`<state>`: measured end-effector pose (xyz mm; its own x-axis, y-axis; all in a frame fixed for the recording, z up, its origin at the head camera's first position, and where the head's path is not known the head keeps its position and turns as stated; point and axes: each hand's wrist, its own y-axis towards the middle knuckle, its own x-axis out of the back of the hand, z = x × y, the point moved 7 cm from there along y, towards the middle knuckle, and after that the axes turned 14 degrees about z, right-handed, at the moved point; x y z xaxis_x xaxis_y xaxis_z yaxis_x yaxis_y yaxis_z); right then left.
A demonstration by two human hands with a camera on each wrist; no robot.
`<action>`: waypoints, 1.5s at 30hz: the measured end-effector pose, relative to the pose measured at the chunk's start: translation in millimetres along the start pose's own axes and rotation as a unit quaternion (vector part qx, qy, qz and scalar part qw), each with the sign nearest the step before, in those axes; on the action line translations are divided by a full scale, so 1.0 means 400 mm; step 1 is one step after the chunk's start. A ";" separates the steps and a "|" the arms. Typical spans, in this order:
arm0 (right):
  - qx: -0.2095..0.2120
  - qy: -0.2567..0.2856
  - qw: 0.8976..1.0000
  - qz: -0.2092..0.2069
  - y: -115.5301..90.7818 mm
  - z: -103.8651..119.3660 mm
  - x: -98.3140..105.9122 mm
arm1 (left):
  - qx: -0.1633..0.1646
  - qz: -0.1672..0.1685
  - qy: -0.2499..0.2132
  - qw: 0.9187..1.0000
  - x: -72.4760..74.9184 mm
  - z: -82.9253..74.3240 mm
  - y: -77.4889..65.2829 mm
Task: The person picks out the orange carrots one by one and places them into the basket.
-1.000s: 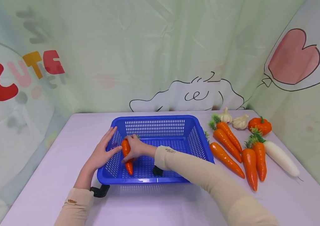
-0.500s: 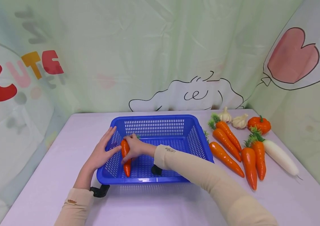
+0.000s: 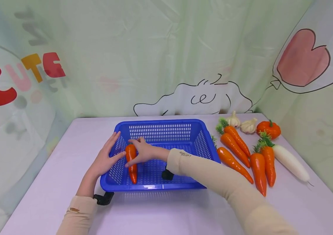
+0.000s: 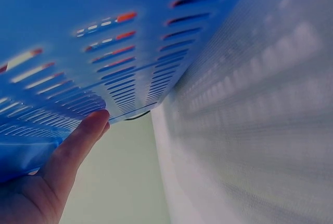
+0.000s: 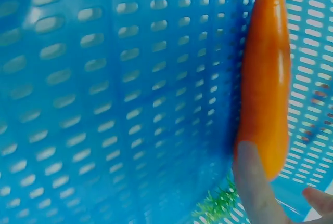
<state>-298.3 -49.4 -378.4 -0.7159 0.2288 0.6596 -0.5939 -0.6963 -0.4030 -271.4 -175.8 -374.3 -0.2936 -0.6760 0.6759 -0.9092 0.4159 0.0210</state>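
A blue plastic basket (image 3: 160,122) stands on the table. Inside it, along the left wall, lies an orange carrot (image 3: 133,174), its green leaves (image 5: 221,203) showing in the right wrist view. My right hand (image 3: 146,152) is over the carrot's thick end, thumb and fingers spread apart around it. In the right wrist view one finger (image 5: 252,177) overlaps the carrot and another is away from it. My left hand (image 3: 103,160) rests at the basket's left rim, fingers extended along the outer wall and thumb reaching over the rim.
Right of the basket lie several carrots (image 3: 234,164) with green tops, a white radish (image 3: 291,163), an orange pumpkin (image 3: 269,130) and two garlic bulbs (image 3: 248,126). A printed curtain (image 3: 166,58) hangs behind the table (image 3: 63,156).
My right fingers have loosened and spread from around the carrot, and the right forearm has shifted slightly right. The carrot lies along the left wall. My left hand stays at the rim.
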 end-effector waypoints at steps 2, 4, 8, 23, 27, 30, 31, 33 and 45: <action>0.007 -0.023 1.000 -0.003 -0.011 0.004 0.010 | -0.001 0.000 -0.001 1.000 0.000 0.001 0.000; 0.014 -0.030 0.999 -0.005 -0.023 0.009 0.020 | -0.002 0.000 -0.002 1.000 0.000 0.002 0.001; 0.018 -0.035 0.999 -0.005 -0.047 0.013 0.031 | 0.001 0.000 -0.005 1.000 -0.002 0.005 0.000; 0.090 -0.028 0.995 0.017 -0.168 0.053 0.053 | 0.000 -0.002 -0.008 1.000 -0.002 0.005 0.001; 0.095 -0.015 0.995 0.019 -0.196 0.052 0.062 | -0.003 -0.005 -0.006 1.000 -0.001 0.004 0.002; 0.099 -0.014 0.995 0.014 -0.213 0.047 0.073 | -0.004 -0.006 -0.006 1.000 -0.001 0.003 0.002; 0.102 -0.014 0.995 0.011 -0.220 0.045 0.078 | -0.004 -0.006 -0.006 1.000 -0.001 0.003 0.003; 0.104 -0.015 0.994 0.005 -0.233 0.040 0.086 | -0.002 -0.005 -0.005 1.000 -0.003 0.003 0.003; 0.104 0.010 0.994 -0.017 -0.320 -0.004 0.133 | 0.001 -0.006 0.001 1.000 -0.001 0.002 0.002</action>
<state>-260.9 52.9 -292.9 -0.7054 0.2660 0.6569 -0.5298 -0.8137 -0.2394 -272.3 -175.9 -375.1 -0.2817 -0.6806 0.6763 -0.9134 0.4060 0.0281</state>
